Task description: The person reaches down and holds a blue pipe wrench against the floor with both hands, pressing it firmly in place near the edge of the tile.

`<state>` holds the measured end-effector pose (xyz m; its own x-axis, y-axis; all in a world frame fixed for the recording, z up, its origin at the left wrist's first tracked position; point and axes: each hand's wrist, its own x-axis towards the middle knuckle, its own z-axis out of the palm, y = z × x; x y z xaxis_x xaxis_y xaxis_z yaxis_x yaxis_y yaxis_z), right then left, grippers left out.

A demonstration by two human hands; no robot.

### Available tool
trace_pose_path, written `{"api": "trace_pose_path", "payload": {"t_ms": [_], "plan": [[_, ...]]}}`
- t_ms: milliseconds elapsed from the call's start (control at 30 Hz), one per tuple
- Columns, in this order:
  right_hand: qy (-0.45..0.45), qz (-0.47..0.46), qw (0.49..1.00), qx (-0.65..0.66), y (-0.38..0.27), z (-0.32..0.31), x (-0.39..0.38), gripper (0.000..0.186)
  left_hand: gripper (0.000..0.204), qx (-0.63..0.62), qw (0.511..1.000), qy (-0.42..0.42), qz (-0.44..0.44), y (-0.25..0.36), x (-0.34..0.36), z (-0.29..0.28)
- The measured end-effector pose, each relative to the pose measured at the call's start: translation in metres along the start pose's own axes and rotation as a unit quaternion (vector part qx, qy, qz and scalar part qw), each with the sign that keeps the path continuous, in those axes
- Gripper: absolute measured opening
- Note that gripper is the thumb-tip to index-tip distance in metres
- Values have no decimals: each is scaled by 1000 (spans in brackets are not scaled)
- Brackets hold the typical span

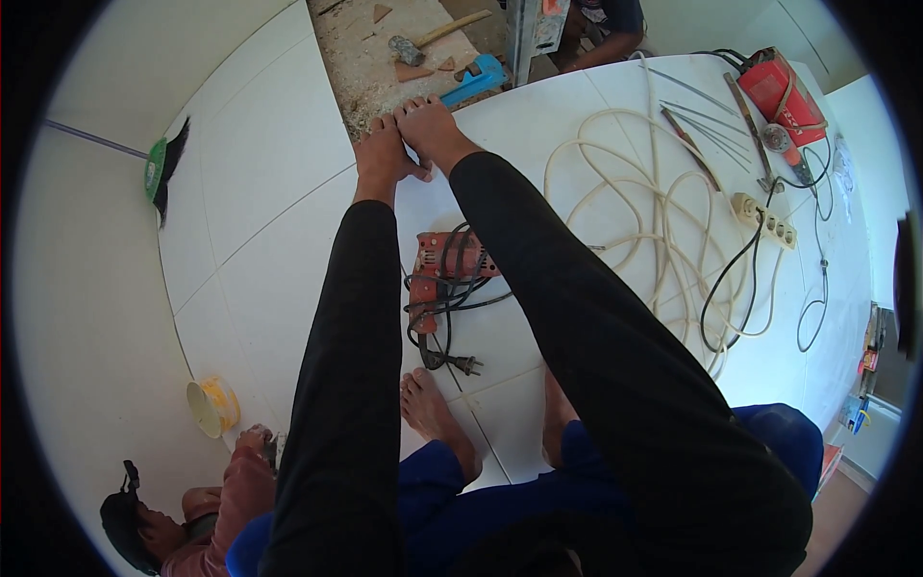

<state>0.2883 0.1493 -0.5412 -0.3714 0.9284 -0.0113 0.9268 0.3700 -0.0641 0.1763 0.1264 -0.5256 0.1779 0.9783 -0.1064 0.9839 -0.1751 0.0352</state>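
Both arms in black sleeves reach forward over the white floor tiles (288,154). My left hand (383,159) rests on the tile edge, thumb spread toward the right. Beside it, my right hand (433,133) lies on the same edge, fingers pointing over it; their tips are partly hidden. Both hands look open and neither plainly holds anything. A blue tool with a hooked end (476,82) lies just beyond the right hand; I cannot tell whether they touch. Between my arms sits a red power drill (430,258) with its black cord wrapped around it.
A hammer (409,50) lies on rough, untiled ground ahead. Tangled cream cable (663,221), a power strip (764,221), metal rods (707,135), an angle grinder (784,149) and a red machine (779,91) lie right. A broom (159,168) and spool (213,406) stand left. Two people are nearby.
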Motion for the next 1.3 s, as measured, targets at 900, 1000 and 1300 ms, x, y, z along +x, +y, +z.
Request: {"api": "trace_pose_path", "payload": {"t_ms": [900,1000,1300], "plan": [[31,-2,1000,2,2,1,-4,83,113,3,1000,-23,-1,2,0,-4],[16,-8,1000,-5,0,0,-5,84,114,5,1000,-22,0,0,0,-1],[18,-8,1000,-9,0,-4,-7,80,113,8,1000,-14,-3,0,0,-1]]}}
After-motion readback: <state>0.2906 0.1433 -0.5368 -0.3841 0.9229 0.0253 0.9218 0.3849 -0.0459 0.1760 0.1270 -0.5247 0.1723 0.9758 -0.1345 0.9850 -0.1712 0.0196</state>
